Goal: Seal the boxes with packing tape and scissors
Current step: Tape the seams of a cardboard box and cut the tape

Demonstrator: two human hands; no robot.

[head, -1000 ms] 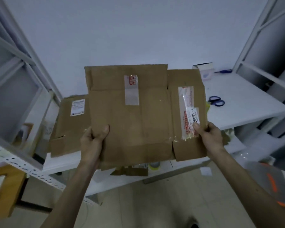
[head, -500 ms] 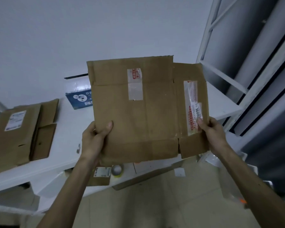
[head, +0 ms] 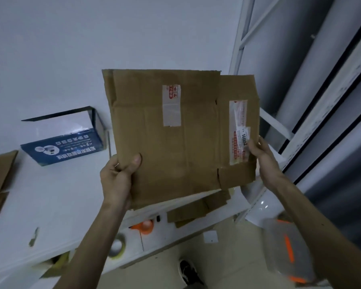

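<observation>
Cardboard, flattened: the box (head: 181, 132) is held upright in the air at the centre of the view, above the white table (head: 50, 205), and is not yet opened into shape. The left hand (head: 116, 180) grips its edge at about 8 o'clock, thumb across the front face and fingers curled behind. The right hand (head: 261, 155) pinches the narrower side panel (head: 238, 88) at about 4 o'clock, thumb tip on the printed label (head: 239, 132). Its other fingers are behind the board and I cannot tell how they lie. An old strip of tape (head: 171, 108) sits toward 12 o'clock on the main panel.

By its look the sheet is light and fairly stiff across each panel, but it should hinge readily at the creases, so the side panel may swing. The worn bottom flap (head: 236, 176) looks soft and could tear. It is best taken at opposite edges near a crease and pushed inward to square it. A tape roll (head: 117, 246) lies below the table edge at 7 o'clock; scissors are not in view
</observation>
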